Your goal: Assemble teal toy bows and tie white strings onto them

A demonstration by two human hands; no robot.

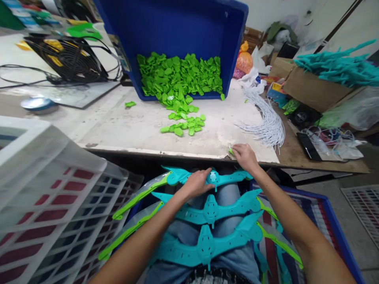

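Note:
Three teal plastic bow-shaped pieces [211,213] with green tips lie across my lap. My left hand [196,184] rests on the top teal piece [227,177], fingers curled over it near its middle. My right hand [244,156] is at the table's front edge, fingers pinched on a small green plastic part [230,150]. More small green parts [183,123] lie loose on the table, spilling from a tilted blue bin [177,23] full of them.
A bundle of white cords [266,122] lies right of the green parts. White plastic crates [44,197] stand at my left. A black fan [68,57], a cardboard box of teal pieces [319,79] and clutter crowd the table's far sides.

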